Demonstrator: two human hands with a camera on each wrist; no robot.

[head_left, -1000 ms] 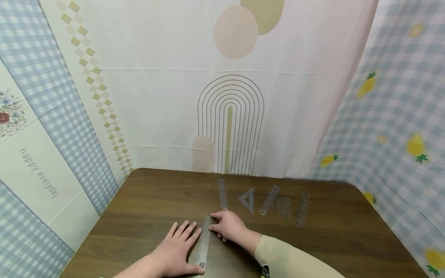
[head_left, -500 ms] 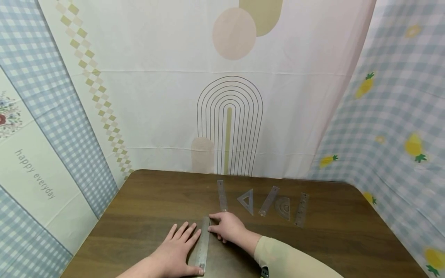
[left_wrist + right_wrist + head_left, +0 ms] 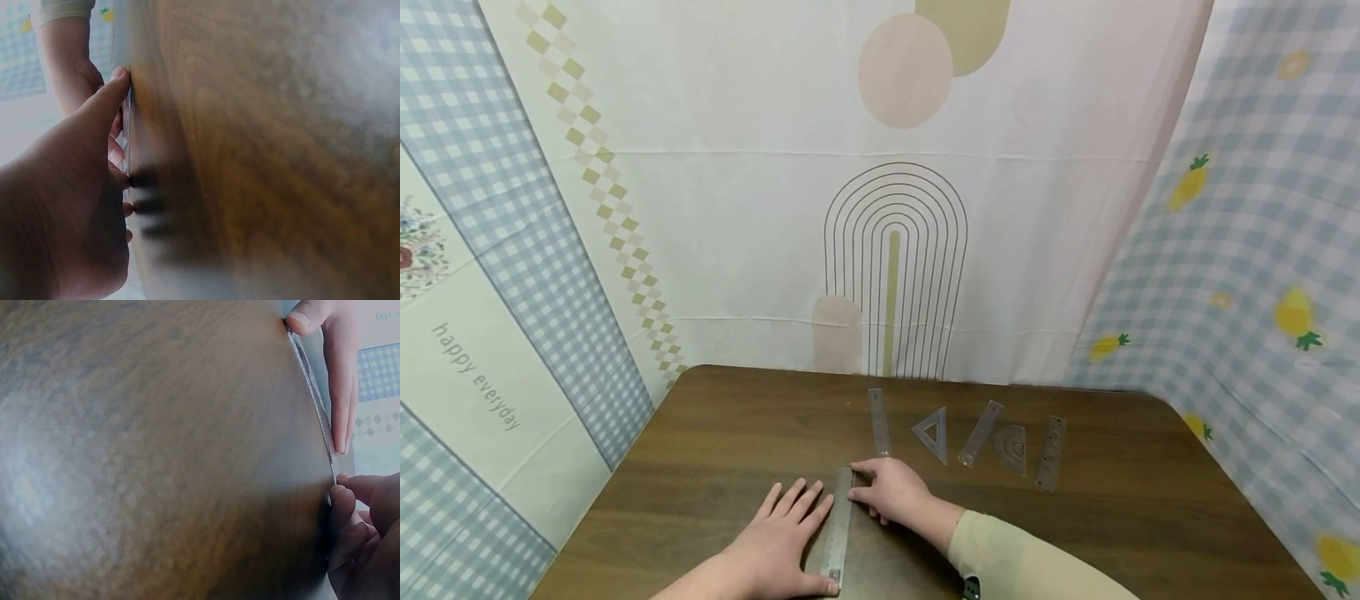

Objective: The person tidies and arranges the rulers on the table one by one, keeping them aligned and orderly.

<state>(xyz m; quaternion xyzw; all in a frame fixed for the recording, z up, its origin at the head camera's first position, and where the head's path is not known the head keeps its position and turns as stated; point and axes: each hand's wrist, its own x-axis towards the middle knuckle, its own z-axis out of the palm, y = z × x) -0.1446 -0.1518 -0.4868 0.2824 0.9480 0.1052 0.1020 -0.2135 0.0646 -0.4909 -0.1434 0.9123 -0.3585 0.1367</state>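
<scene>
The grey ruler (image 3: 841, 521) lies flat on the wood-grained surface (image 3: 737, 450), in the gap between both hands: just to the right of the left hand (image 3: 778, 537) and just to the left of the right hand (image 3: 893, 492). Its long axis runs away from the person, the far end leaning slightly toward the right hand. Both hands touch it, so neither is clearly nearer. The left hand's fingers are straight and spread, its thumb resting on the near end, its forefinger at the left edge. The right hand's fingers are bent, thumb and forefinger spaced along the right edge by the far end; whether they pinch it, I cannot tell. The ruler is thin, straight-sided and dull, with fine marks along it

Beyond the right hand stands a loose row of see-through, plastic-looking pieces: a narrow clear ruler (image 3: 879, 421) just past the knuckles, then further right a triangle (image 3: 942, 435) with a cut-out middle, a slanted ruler (image 3: 981, 433), a rounded protractor (image 3: 1002, 450) and a pierced ruler (image 3: 1052, 453)
</scene>
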